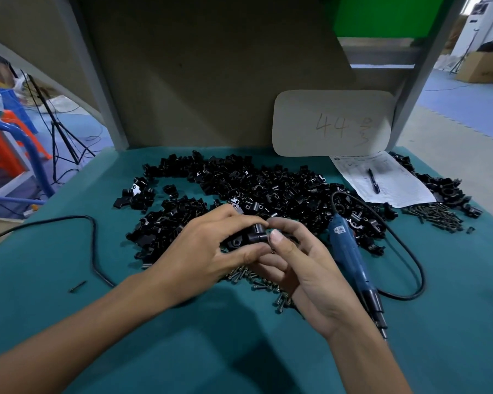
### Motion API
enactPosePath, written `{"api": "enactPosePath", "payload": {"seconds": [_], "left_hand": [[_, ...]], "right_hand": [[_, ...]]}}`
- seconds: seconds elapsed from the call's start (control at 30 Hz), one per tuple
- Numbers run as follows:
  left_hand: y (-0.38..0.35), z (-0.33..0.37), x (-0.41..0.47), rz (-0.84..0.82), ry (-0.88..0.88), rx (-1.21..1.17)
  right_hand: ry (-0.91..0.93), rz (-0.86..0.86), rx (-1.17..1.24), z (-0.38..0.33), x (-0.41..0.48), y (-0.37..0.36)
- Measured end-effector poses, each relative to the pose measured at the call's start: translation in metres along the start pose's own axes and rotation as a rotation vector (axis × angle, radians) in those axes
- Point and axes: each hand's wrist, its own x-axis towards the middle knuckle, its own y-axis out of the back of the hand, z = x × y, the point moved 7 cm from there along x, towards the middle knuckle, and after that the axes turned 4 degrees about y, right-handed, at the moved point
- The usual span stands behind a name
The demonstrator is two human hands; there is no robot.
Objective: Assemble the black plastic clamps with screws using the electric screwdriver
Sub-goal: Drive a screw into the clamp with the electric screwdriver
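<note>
Looking down from head height onto a teal worktop point(239, 351), whose near edge is cut off by the frame. At far left a lone screw point(77, 286) lies by itself, just beside a black cable point(93, 245) that curls in from the left edge.

Moving toward the middle, the left hand point(208, 248) curls its fingers and thumb round a black clamp point(251, 237), held just above the worktop in front of the person. The clamp's long axis runs roughly left to right, its rounded end pointing right. Most of its body is hidden inside the grip. The right hand point(299, 260) meets that end, thumb and bent forefinger pinching it. Whether a screw sits between those fingertips is too small to make out.

Under both hands, partly covered by them, lies a scatter of screws point(256, 282). Behind them a heap of black clamps point(268, 183) spreads across the worktop, too tangled to tell single pieces apart.

To the right, the blue electric screwdriver point(350, 257) lies flat, untouched. Its long axis runs from far to near, leaning right, with the bit pointing toward the person; the right wrist hides part of its side. Its cord point(419, 268) loops round to the right.

Farther right, a pen point(372, 181) rests on a printed sheet point(396, 189), a card point(333, 123) marked 44 stands behind, and more loose screws point(436, 217) lie near the right edge.
</note>
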Motion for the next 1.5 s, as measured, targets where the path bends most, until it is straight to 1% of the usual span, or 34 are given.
{"api": "enactPosePath", "payload": {"seconds": [0.03,0.07,0.13,0.17,0.2,0.23,0.27,0.3,0.4,0.47,0.6,0.67,0.7,0.8,0.83,0.9,1.0,1.1,1.2,1.43,1.5], "left_hand": [[-0.002,-0.009,-0.001,0.014,0.027,-0.003],[-0.004,-0.019,-0.003,0.029,0.061,0.003],[-0.007,-0.041,-0.009,0.078,0.103,0.054],[-0.01,-0.051,-0.013,0.1,0.104,0.1],[-0.015,-0.059,-0.018,0.113,0.096,0.148],[-0.022,-0.067,-0.025,0.117,0.084,0.189],[-0.031,-0.075,-0.031,0.111,0.074,0.22],[-0.041,-0.081,-0.039,0.098,0.066,0.242],[-0.068,-0.092,-0.057,0.051,0.061,0.27],[-0.081,-0.092,-0.063,0.011,0.056,0.271],[-0.089,-0.09,-0.062,-0.022,0.048,0.264],[-0.088,-0.091,-0.061,-0.018,0.062,0.253],[-0.087,-0.091,-0.062,-0.013,0.066,0.25],[-0.085,-0.092,-0.063,0.013,0.074,0.245],[-0.084,-0.092,-0.062,0.02,0.079,0.241],[-0.084,-0.092,-0.062,0.024,0.083,0.232],[-0.084,-0.091,-0.063,0.029,0.082,0.247],[-0.083,-0.092,-0.064,0.046,0.093,0.274],[-0.084,-0.094,-0.064,0.034,0.117,0.274],[-0.084,-0.094,-0.064,0.024,0.12,0.275],[-0.085,-0.093,-0.065,0.019,0.121,0.28]], "right_hand": [[0.022,0.015,-0.111,0.001,0.004,0.007],[0.062,0.045,-0.329,0.001,0.008,0.017],[0.111,0.076,-0.981,0.005,0.013,0.038],[0.07,0.031,-1.273,0.015,0.014,0.047],[0.001,-0.027,-1.469,0.028,0.014,0.055],[-0.058,-0.077,-1.575,0.041,0.011,0.06],[-0.089,-0.114,-1.625,0.051,0.008,0.063],[-0.081,-0.134,-1.649,0.059,0.006,0.063],[0.058,-0.135,-1.766,0.069,0.004,0.053],[0.105,-0.147,-1.834,0.073,0.004,0.046],[0.106,-0.207,-1.891,0.079,0.008,0.038],[0.117,-0.196,-1.82,0.076,0.009,0.037],[0.103,-0.131,-1.712,0.069,0.009,0.04],[0.03,0.067,-1.214,0.054,0.003,0.054],[0.045,0.094,-1.115,0.051,0.001,0.056],[0.064,0.119,-0.954,0.049,-0.001,0.055],[0.038,0.21,-0.688,0.053,0.0,0.052],[-0.006,0.282,-0.502,0.062,0.001,0.05],[-0.061,0.323,-0.39,0.072,0.001,0.051],[-0.104,0.287,-0.314,0.084,0.002,0.052],[-0.103,0.241,-0.353,0.083,0.002,0.05]]}}
